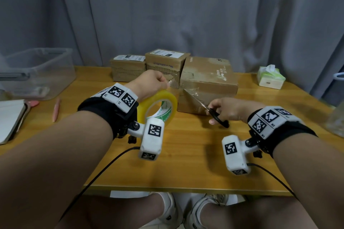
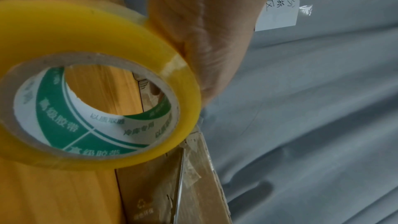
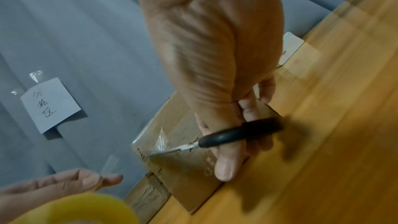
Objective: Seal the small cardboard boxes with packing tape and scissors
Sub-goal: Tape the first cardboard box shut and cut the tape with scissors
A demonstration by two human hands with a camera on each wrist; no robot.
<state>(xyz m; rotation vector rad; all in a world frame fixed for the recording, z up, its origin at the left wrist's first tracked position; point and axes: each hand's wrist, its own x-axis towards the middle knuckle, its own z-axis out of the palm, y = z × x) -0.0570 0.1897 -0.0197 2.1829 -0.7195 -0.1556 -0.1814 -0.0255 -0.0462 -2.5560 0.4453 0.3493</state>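
Observation:
A large taped cardboard box (image 1: 210,80) stands mid-table, with two smaller boxes (image 1: 128,69) (image 1: 163,61) behind it to the left. My left hand (image 1: 158,82) is raised left of the big box and pinches a clear strip of tape (image 3: 109,164) that runs towards the box. The yellow tape roll (image 1: 163,95) hangs tilted under that hand. My right hand (image 1: 229,109) grips black-handled scissors (image 1: 217,117). Their blades (image 3: 172,150) lie against the tape on the box's front face (image 3: 183,168). In the left wrist view the roll (image 2: 150,57) fills the left side.
A clear plastic bin (image 1: 37,74), a notebook (image 1: 11,119) and a pink pen (image 1: 55,109) lie at the left. A tissue box (image 1: 270,78) and a clear bottle (image 1: 337,117) sit at the right. Grey curtain with a paper label (image 3: 50,105) hangs behind.

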